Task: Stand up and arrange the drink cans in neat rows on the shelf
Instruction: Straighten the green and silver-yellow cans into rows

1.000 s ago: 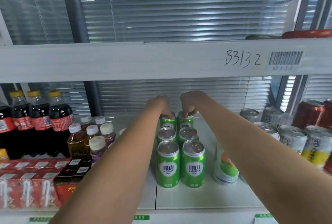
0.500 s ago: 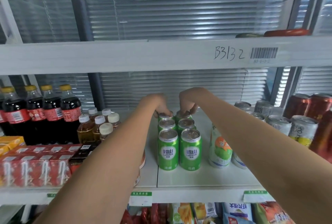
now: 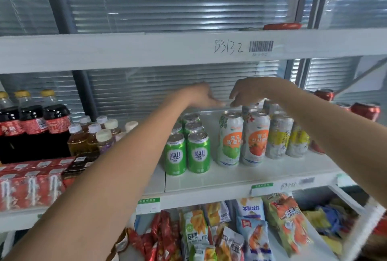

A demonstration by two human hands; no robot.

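Green cans [image 3: 187, 153] stand upright in two neat rows on the white shelf [image 3: 209, 185]. To their right stand tall pale cans [image 3: 230, 139] with fruit labels, also upright in rows. My left hand [image 3: 201, 97] hovers above the back of the green rows with fingers apart and nothing in it. Blurred, my right hand [image 3: 249, 91] hangs above the back tall cans, fingers loosely spread and holding nothing.
Dark soda bottles [image 3: 33, 124] and small tea bottles [image 3: 92, 135] fill the shelf's left, with red cartons [image 3: 31, 185] in front. Red cans [image 3: 364, 112] sit at far right. The upper shelf beam [image 3: 146, 51] is close overhead. Snack bags [image 3: 251, 229] lie on the shelf below.
Both hands have let go of the rear green cans and lifted, shifting right. The view has swung so the tall fruit cans are now in full sight.
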